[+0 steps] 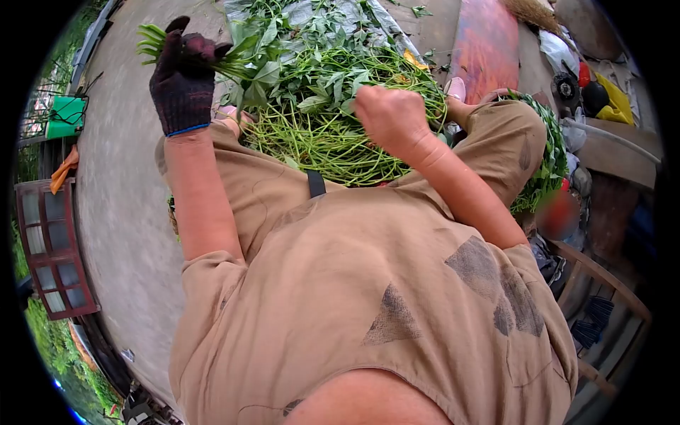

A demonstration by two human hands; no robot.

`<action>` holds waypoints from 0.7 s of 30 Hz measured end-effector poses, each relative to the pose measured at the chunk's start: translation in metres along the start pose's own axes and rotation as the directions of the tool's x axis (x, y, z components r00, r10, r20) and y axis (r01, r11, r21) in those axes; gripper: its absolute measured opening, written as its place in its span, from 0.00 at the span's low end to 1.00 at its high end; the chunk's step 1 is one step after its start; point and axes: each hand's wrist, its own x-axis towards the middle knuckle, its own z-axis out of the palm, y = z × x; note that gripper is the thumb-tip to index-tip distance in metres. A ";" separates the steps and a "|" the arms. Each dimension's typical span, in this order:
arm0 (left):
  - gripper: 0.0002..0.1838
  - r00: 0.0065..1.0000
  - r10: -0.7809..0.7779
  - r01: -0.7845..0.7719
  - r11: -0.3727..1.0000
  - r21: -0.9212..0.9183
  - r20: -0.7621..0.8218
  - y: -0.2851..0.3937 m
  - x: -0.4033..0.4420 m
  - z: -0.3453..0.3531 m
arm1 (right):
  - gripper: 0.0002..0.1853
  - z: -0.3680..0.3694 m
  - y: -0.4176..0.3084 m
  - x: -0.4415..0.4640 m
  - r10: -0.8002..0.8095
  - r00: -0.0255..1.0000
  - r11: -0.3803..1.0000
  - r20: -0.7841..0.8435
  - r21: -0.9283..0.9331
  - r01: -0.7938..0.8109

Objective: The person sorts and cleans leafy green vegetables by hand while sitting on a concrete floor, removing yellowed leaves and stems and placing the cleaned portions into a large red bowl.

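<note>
My left hand (185, 81), in a dark knitted glove with a blue cuff, is closed around a bunch of green stems (237, 65), cut ends to the left and leaves to the right. My bare right hand (394, 119) is curled over the right part of a large heap of green stems (326, 145) between my legs; what its fingers hold, if anything, is hidden. Loose leafy shoots (312, 78) lie on top of the heap and on a silvery sheet (386, 25) behind it.
More leafy greens (549, 152) lie beyond my right knee. At the right are a yellow bag (618, 99), a white plastic bag (559, 51) and a wooden chair (616, 287). A red-framed window panel (57, 248) and a green box (65, 117) stand at the left.
</note>
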 end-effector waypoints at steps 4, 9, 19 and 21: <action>0.20 0.981 -0.177 0.188 0.966 -0.176 0.075 -0.013 -0.004 0.012 | 0.08 0.063 -0.011 -0.016 -0.310 0.834 0.938 0.456 0.287 0.192; 0.15 0.913 -0.279 0.232 0.955 -0.184 -0.296 -0.059 -0.012 0.021 | 0.13 0.091 0.011 -0.034 -0.267 0.649 0.906 0.712 0.415 -0.083; 0.20 0.930 -0.343 0.363 0.916 0.173 -0.132 -0.072 -0.004 -0.019 | 0.17 0.092 0.281 0.015 0.926 0.134 0.184 0.354 -0.110 -0.977; 0.20 0.890 -0.415 0.440 0.891 0.114 -0.187 -0.078 -0.003 -0.012 | 0.18 0.109 0.304 -0.004 0.873 -0.005 0.040 0.488 -0.081 -0.996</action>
